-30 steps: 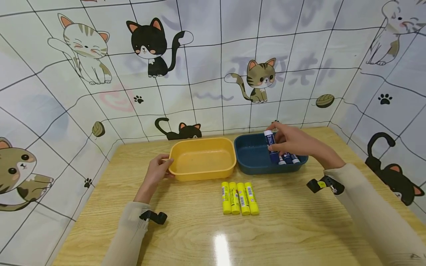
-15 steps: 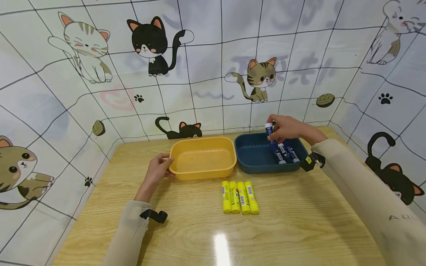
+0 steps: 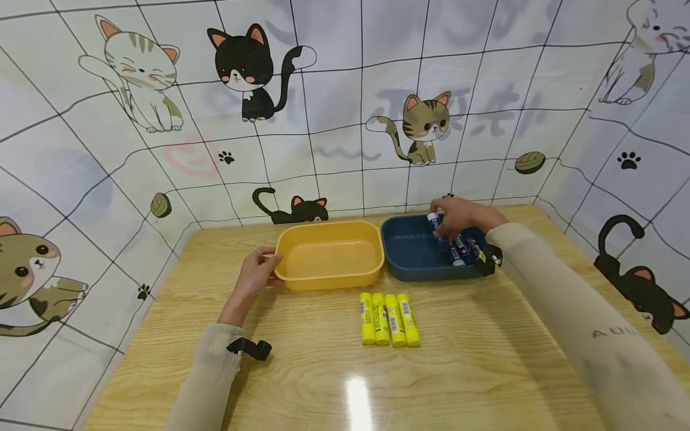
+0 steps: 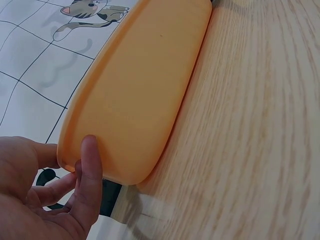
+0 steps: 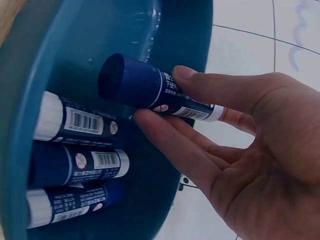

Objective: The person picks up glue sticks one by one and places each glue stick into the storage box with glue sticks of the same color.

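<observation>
My right hand (image 3: 458,216) pinches a dark blue glue stick (image 5: 132,82) between thumb and fingers. Its dark cap points away from the palm, and its white end lies near the fingers. The stick is tilted inside the blue tray (image 3: 409,274), above the floor of it. Beside it in that tray lie several more blue glue sticks (image 5: 82,162), side by side, with white and dark ends. My left hand (image 3: 256,272) grips the left end of a yellow tray (image 4: 125,100), thumb on one side of the rim and fingers on the other. Nothing lies in the yellow tray.
Several yellow glue sticks (image 3: 389,320) lie in a row on the wooden table (image 3: 302,365), in front of the trays. Both trays stand side by side near the back wall (image 3: 334,137), which has cat drawings. A second wall rises at the right.
The glue stick in my right hand rose slightly, then came down again in the blue tray. My right forearm has swung inward and forward. The left hand stays on the yellow tray.
</observation>
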Action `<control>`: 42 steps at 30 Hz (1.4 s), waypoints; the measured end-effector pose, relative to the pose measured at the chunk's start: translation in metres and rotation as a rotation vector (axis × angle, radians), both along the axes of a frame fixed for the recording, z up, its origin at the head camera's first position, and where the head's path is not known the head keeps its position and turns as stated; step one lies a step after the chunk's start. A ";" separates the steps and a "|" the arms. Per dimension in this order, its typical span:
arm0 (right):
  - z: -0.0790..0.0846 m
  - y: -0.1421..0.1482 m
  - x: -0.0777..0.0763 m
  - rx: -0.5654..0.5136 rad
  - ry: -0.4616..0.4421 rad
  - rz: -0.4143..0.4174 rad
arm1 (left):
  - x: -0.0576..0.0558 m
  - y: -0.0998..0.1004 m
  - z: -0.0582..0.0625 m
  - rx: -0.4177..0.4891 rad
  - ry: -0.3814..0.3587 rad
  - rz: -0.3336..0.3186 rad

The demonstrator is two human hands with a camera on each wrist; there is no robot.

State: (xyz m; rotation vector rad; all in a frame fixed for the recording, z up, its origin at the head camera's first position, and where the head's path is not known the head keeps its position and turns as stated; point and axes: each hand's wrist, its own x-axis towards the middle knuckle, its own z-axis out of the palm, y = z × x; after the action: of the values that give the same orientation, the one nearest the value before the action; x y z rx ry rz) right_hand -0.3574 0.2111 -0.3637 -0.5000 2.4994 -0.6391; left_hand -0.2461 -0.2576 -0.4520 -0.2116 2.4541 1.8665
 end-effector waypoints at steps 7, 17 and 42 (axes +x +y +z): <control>-0.008 -0.001 -0.003 0.039 -0.029 -0.015 | 0.002 0.000 0.002 -0.012 -0.006 0.024; -0.021 -0.001 -0.004 0.087 -0.067 -0.025 | 0.001 0.000 -0.001 -0.014 -0.004 0.023; -0.027 0.000 -0.010 0.187 -0.166 -0.002 | -0.002 0.000 0.000 0.029 -0.015 0.013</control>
State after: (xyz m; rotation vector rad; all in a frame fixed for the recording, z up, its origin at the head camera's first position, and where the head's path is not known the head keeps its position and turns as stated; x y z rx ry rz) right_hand -0.3673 0.2107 -0.3909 -0.3594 2.3729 -0.4236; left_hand -0.2483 -0.2577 -0.4523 -0.2394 2.4202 1.8969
